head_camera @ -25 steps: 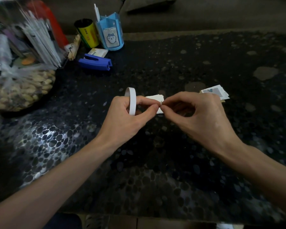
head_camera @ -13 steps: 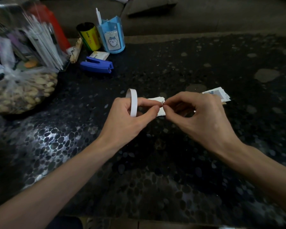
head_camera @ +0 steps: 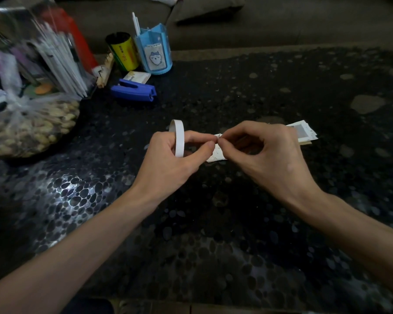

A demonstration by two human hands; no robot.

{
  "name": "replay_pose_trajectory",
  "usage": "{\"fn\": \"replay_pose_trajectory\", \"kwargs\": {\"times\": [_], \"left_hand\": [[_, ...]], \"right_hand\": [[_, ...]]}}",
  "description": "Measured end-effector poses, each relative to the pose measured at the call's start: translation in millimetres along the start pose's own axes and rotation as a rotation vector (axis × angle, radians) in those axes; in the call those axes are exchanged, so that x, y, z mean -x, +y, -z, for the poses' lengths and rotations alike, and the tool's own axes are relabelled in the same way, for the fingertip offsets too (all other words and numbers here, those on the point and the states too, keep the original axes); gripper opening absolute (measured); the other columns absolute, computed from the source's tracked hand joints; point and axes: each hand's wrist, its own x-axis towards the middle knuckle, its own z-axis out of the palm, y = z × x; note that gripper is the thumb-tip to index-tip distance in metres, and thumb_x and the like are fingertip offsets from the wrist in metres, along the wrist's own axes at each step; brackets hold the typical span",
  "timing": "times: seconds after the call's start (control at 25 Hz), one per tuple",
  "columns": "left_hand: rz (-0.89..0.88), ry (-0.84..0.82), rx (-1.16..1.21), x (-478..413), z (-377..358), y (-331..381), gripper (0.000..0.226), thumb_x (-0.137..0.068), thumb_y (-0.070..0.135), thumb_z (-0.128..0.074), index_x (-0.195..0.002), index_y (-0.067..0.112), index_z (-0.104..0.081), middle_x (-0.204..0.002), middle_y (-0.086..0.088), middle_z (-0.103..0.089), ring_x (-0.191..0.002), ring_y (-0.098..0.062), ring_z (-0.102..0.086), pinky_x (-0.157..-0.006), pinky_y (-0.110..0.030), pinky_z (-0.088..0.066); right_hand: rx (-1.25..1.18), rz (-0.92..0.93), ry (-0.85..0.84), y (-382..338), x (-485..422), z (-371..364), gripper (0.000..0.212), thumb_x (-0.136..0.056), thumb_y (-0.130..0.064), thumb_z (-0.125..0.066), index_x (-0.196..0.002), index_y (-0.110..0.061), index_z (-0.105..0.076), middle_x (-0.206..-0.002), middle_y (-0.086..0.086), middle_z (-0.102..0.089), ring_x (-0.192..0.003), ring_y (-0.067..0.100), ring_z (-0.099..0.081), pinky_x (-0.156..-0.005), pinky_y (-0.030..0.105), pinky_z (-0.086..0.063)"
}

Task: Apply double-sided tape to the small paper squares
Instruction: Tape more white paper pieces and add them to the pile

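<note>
A thin white roll of double-sided tape hangs around a finger of my left hand above the middle of the dark table. Thumb and forefinger of that hand pinch toward the tape's loose end. My right hand meets it fingertip to fingertip and pinches the same spot. Directly beneath the fingertips lies a small stack of white paper squares, partly hidden by both hands. A second pile of small papers shows behind my right hand.
A blue stapler, a blue pen holder and a yellow-black can stand at the back left. A bag of nuts and a clear holder of white sticks fill the far left. The table has a dark pebble pattern.
Both hands stay pinched together over the paper squares with almost no movement. The view has tilted slightly, so everything sits a little lower in the frame.
</note>
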Motion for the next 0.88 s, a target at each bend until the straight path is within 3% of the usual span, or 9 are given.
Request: {"fn": "replay_pose_trajectory", "kwargs": {"times": [0.52, 0.72, 0.88], "left_hand": [[-0.010, -0.008, -0.044, -1.2, 3.1, 3.4, 0.014, -0.095, 0.015, -0.072, -0.106, 0.016, -0.081, -0.072, 0.006, -0.074, -0.056, -0.009, -0.061, -0.054, -0.018, -0.045], [-0.031, -0.005, -0.087, -0.9, 3.0, 4.6, 0.013, -0.095, 0.019, -0.073, -0.105, 0.021, -0.081, -0.077, -0.004, -0.077, -0.069, -0.047, -0.064, -0.058, -0.052, -0.052], [-0.036, -0.004, -0.086, -1.5, 4.1, 2.7, 0.013, -0.095, 0.019, -0.073, -0.105, 0.021, -0.081, -0.074, -0.001, -0.076, -0.063, -0.042, -0.062, -0.056, -0.040, -0.048]], "right_hand": [[-0.092, -0.051, -0.041, 1.3, -6.0, 1.4, 0.012, -0.093, -0.029, -0.077, -0.102, -0.022, -0.080, -0.087, -0.013, -0.077, -0.082, 0.003, -0.075, -0.077, 0.028, -0.063], [-0.088, -0.049, -0.032, 1.5, -6.5, 0.3, 0.011, -0.092, -0.028, -0.078, -0.100, -0.021, -0.081, -0.085, -0.013, -0.077, -0.080, 0.004, -0.075, -0.075, 0.031, -0.063], [-0.079, -0.043, -0.036, 1.1, -7.6, 0.0, 0.011, -0.092, -0.029, -0.078, -0.100, -0.022, -0.081, -0.085, -0.013, -0.077, -0.079, 0.003, -0.075, -0.075, 0.031, -0.063]]}}
